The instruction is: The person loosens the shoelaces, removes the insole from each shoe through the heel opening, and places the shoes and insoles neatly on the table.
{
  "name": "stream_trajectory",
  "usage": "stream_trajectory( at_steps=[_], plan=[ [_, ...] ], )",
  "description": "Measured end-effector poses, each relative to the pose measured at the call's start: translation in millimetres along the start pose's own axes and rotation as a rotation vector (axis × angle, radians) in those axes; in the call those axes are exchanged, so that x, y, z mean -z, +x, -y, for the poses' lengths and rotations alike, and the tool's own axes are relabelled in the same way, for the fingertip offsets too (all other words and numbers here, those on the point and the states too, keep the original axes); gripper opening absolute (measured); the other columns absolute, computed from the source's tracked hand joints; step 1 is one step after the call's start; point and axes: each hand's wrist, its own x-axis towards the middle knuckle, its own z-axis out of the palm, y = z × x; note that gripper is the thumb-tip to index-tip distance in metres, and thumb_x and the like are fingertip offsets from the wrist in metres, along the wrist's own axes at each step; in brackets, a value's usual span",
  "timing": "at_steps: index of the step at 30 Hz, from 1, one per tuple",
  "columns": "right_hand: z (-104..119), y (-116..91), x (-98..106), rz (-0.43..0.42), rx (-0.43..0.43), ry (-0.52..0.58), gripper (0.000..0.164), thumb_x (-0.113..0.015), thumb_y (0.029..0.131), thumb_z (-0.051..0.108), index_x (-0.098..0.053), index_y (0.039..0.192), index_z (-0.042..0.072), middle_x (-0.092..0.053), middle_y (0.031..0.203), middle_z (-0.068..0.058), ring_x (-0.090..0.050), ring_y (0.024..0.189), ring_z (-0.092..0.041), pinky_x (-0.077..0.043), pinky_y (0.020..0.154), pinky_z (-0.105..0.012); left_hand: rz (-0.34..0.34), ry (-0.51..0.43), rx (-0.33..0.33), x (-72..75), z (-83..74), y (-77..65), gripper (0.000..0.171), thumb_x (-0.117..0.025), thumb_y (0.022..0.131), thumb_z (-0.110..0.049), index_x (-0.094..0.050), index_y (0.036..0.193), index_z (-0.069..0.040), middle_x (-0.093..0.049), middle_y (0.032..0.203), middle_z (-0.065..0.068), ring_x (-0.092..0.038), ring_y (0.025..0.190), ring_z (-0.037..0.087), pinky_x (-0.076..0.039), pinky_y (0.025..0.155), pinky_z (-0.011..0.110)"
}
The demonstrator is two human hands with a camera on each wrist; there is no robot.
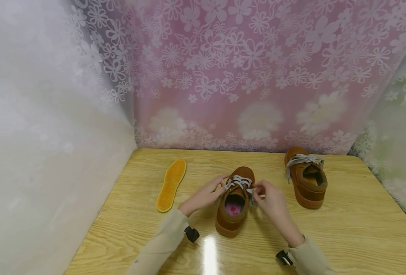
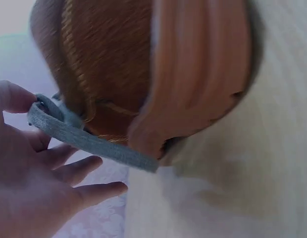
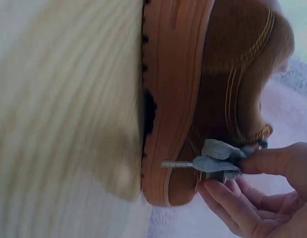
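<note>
A brown lace-up shoe (image 1: 228, 222) stands on the table between the two hands, toe pointing away. Its grey laces (image 1: 241, 181) cross over the tongue, and a pink patch (image 1: 233, 207) shows inside the opening. On the shoe's left side, my left hand (image 1: 206, 193) holds a grey lace (image 2: 89, 142) at the thumb; its other fingers spread below. My right hand (image 1: 272, 199) is at the right side, pinching a bunched part of the lace (image 3: 218, 161) between thumb and forefinger. A lace tip sticks out from that pinch, in front of the sole.
A yellow-orange insole (image 1: 171, 186) lies flat to the left of the shoe. At the back right stands a second brown shoe (image 1: 307, 193) with loose grey laces over it. Floral curtains (image 1: 230, 76) border the wooden table (image 1: 358, 229) at the back and sides.
</note>
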Motion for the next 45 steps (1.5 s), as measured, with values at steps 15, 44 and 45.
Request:
stream_trajectory(
  at_steps=[15,44,45],
  plan=[
    [27.3,-30.4,-20.3,0.114,0.021,0.037,0.058,-0.055,0.106,0.015,-0.032,0.151,-0.014,-0.034,0.153,-0.035,-0.047,0.132,-0.051,-0.047,0.099,-0.061,-0.274,0.129,0.05,-34.1,1.8,-19.5,0.006,-0.037,0.107,-0.011,-0.04,0.108,-0.006,-0.065,0.125,0.026,-0.061,0.085,0.025,-0.048,0.067,0.034],
    [11.1,-18.8,-16.0,0.205,-0.093,0.281,0.064,-0.043,0.106,0.002,-0.007,0.157,-0.013,-0.005,0.162,-0.036,-0.013,0.149,-0.051,-0.019,0.117,-0.065,0.052,-0.026,0.045,-38.8,-5.0,-19.3,0.121,-0.083,0.082,-0.047,0.001,0.165,-0.02,-0.005,0.17,0.0,-0.017,0.154,0.021,-0.029,0.12,0.049],
    [9.7,-17.0,-14.7,0.206,-0.103,0.284,0.063,-0.042,0.106,0.002,-0.007,0.157,-0.013,-0.006,0.162,-0.035,-0.013,0.149,-0.05,-0.019,0.117,-0.065,0.049,-0.023,0.05,-39.6,-5.7,-17.0,0.12,-0.083,0.082,-0.048,0.0,0.165,-0.021,-0.006,0.17,-0.001,-0.018,0.154,0.021,-0.03,0.12,0.049]
  ],
)
